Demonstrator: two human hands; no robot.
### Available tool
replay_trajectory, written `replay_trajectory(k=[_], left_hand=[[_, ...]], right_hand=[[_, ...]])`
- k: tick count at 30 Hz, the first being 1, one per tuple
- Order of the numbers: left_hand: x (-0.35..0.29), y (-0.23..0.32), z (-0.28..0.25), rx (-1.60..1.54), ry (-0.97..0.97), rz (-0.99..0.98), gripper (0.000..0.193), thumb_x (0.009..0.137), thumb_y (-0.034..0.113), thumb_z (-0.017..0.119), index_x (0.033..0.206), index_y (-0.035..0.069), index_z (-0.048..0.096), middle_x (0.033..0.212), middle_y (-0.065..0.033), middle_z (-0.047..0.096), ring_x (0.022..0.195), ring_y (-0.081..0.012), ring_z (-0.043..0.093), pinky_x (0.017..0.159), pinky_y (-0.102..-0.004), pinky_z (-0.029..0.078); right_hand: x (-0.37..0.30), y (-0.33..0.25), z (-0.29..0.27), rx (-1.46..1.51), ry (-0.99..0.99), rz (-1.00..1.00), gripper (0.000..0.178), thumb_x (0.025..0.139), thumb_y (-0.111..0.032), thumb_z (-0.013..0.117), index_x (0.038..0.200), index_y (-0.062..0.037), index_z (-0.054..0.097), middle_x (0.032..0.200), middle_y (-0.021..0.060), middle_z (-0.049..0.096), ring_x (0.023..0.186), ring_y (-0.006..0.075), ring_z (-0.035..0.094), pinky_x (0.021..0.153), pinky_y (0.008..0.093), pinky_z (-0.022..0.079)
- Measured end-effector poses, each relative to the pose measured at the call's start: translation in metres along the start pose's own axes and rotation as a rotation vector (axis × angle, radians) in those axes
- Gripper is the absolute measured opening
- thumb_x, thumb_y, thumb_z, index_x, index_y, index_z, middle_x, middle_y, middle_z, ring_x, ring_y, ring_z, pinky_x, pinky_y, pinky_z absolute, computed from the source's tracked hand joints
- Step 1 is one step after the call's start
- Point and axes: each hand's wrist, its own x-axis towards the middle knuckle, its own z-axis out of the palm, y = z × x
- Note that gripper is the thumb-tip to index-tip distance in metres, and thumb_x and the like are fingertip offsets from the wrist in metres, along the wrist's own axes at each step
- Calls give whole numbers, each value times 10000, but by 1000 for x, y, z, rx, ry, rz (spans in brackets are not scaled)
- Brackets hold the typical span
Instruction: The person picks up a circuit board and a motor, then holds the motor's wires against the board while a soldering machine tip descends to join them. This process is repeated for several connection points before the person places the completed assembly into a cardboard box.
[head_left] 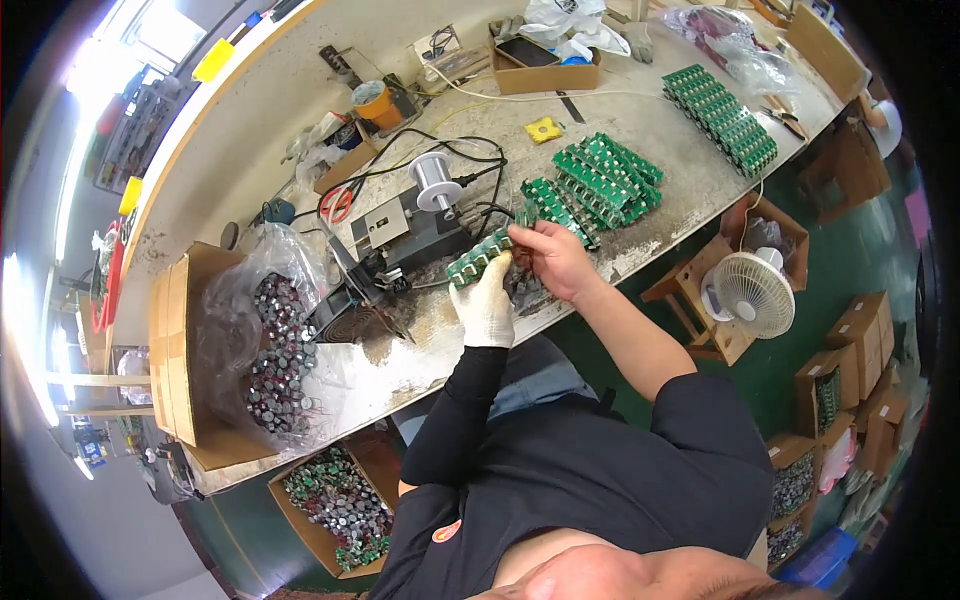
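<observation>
Green strip of circuit boards (478, 258), over the bench (640, 120) edge: the gloved left hand (486, 305) is closed on it, and the bare right hand (560, 262) is at its upper end, fingers bent in; what they pinch is too small to tell. This strip looks midway through handling, since it is up in the hands. On the floor, a carton (372, 462) holds loose green boards mixed with round metal parts, perhaps work already done. More round parts (280, 350) lie heaped on clear plastic at the left, seemingly plenty left to use. Just beyond the hands stands a wire spool (435, 180). To the right lies a pile of strips (610, 180), and farther off a neat row of strips (720, 120); whether these are finished or waiting, I cannot tell.
</observation>
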Motion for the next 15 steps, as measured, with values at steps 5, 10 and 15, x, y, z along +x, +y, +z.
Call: replay_trajectory(k=[5,10,15], left_hand=[[-5,17,9,-7,-104,33,217,815,-11,684,1030,-11,657,934,-47,684,813,-111,632,717,-229,491],[-1,21,5,-287,-141,-176,209,797,-39,691,1004,-34,660,893,-101,697,736,-181,679,685,-286,551],[9,1,1,-210,-20,-219,175,761,2,738,928,19,691,870,-42,698,772,-133,646,707,-269,520]], right_hand=[[0,0,-9,-51,-3,-86,159,869,-150,697,845,-35,589,757,38,618,623,119,564,588,247,450],[0,-5,-13,71,-24,58,120,907,-164,644,887,-60,588,772,23,611,637,118,552,585,258,444],[12,6,-10,134,-133,125,389,974,-403,493,1151,-73,595,1074,74,650,1016,239,587,933,386,441]])
